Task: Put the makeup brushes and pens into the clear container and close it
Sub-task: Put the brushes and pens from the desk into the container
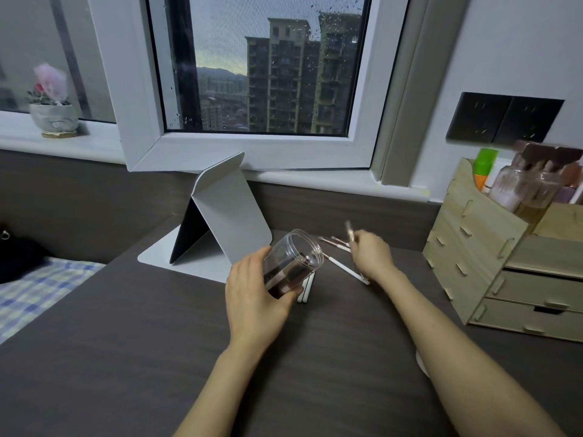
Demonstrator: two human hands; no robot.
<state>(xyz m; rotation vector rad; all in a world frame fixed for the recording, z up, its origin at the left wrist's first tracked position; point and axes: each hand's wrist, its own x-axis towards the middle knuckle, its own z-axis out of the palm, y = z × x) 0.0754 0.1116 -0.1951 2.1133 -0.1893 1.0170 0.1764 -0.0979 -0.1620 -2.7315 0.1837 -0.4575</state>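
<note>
My left hand (252,294) grips the clear container (295,261), tilted with its open mouth toward the upper right. Dark brush parts show inside it. My right hand (370,255) is blurred and closed on a thin brush (349,232) that sticks up from the fingers, just right of the container's mouth. Several white-handled brushes and pens lie on the dark desk: one long one (345,270) under my right hand, two (306,290) below the container, and a few (334,241) behind the hand. A white curved edge, perhaps the lid (421,362), peeks out beside my right forearm.
A folded white stand mirror (220,212) sits left of the container. A wooden drawer organiser (492,257) holding bottles stands at the right. A window frame (252,149) overhangs the desk's back. The bed with checked sheet (38,291) lies left.
</note>
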